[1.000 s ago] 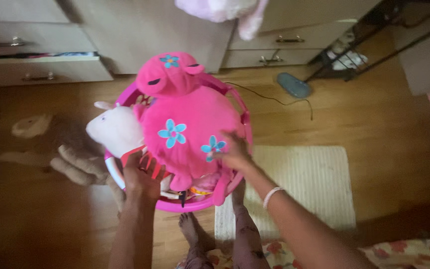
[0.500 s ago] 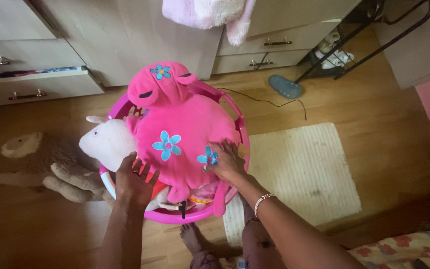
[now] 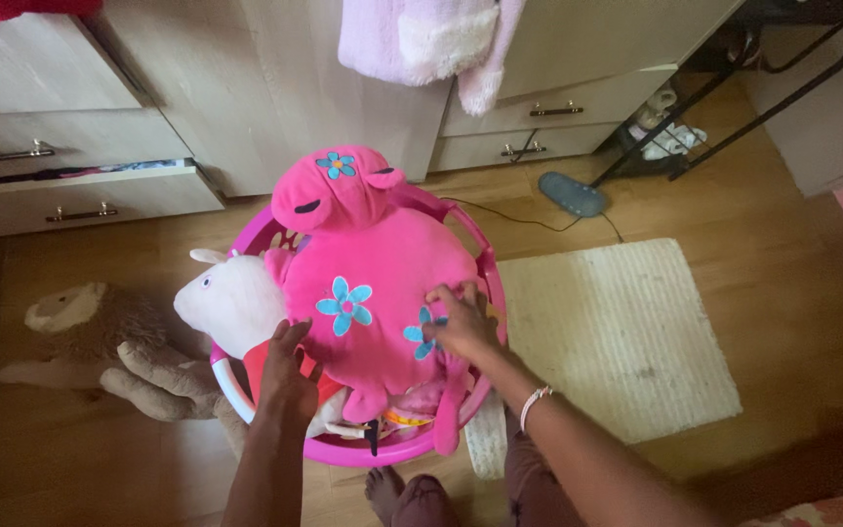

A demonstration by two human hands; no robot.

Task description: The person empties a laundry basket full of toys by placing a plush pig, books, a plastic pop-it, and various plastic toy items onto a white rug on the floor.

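Pink plush, big and round with blue flowers, piled on top of a pink plastic basket on the wooden floor. Right hand flat on the plush's lower right side, fingers spread and lying open over one flower, gripping nothing. Left hand at the basket's near left edge, fingers extended and pressed against the plush's edge and the red cloth below it; cannot tell whether curled around anything. White plush head sticking out over the basket's left rim, just beside the left hand. Brown stuffed animal lying on the floor to the left. Cream rug to the right, touching the basket. Drawers beyond, one pulled partly open. Bare feet just below the basket.
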